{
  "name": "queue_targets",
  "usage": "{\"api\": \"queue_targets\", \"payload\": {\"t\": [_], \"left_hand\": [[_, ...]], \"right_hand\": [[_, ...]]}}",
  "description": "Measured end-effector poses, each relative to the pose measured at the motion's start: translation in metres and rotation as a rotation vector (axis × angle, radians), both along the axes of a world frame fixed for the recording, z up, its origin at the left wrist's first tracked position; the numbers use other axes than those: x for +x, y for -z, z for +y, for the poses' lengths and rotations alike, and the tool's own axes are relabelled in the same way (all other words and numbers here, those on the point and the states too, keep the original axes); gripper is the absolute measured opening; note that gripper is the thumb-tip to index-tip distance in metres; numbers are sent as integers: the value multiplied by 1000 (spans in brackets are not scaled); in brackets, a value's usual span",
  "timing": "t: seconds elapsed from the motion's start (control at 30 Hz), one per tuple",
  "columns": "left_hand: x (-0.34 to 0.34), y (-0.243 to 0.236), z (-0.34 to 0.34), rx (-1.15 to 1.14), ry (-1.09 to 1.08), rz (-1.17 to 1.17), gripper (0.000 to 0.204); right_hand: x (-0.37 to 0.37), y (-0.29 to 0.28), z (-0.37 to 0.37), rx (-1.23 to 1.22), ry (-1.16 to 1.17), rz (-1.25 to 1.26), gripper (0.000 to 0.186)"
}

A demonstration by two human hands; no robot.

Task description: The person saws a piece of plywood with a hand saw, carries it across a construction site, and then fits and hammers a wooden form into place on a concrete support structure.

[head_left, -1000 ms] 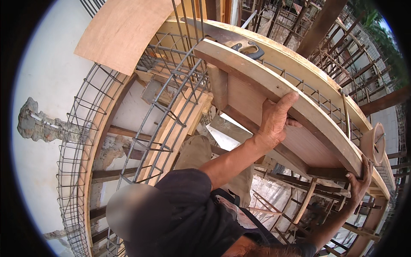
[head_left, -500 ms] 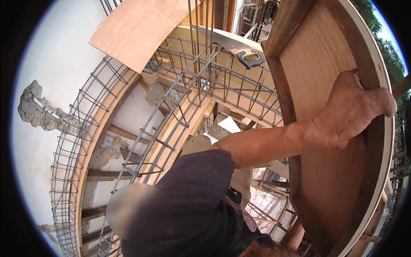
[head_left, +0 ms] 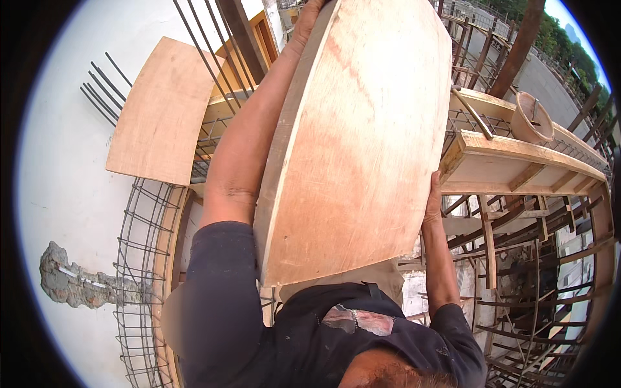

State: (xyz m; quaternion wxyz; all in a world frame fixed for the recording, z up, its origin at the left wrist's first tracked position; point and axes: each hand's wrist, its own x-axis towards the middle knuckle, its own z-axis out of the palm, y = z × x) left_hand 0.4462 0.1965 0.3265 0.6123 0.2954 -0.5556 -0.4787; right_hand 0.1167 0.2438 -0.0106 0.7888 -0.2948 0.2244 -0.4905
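Observation:
A large plywood formwork panel [head_left: 362, 142] with timber edging stands tilted in front of my chest, its plain face toward me. My left hand [head_left: 310, 18] grips its far left edge near the top of the view, the fingers partly hidden by the panel. Lower down on the opposite side, my right hand [head_left: 433, 202] holds the right edge, with its other fingers out of sight behind the board. Both arms stretch around the panel, one along each side.
A loose plywood sheet [head_left: 162, 116] lies over a curved rebar cage [head_left: 139, 258] beside the white wall [head_left: 71, 194]. Upright steel bars [head_left: 207, 48] rise at the upper left. On the right are curved timber formwork [head_left: 530, 155], a bucket [head_left: 532, 119] and open framing below.
The panel has swung from the right to in front of me, and its plain face has replaced the framed side. My right hand now shows on its edge. The handsaw is no longer visible.

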Motion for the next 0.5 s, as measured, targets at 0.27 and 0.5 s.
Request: {"api": "queue_targets", "payload": {"t": [0.27,0.5], "left_hand": [[56,-7,55,263,-464,-217,90],[126,-128,106,194,-545,-560,98]], "right_hand": [[48,11,30,-332,274,75,86],[107,-83,80,-345,8,-252,107]]}}
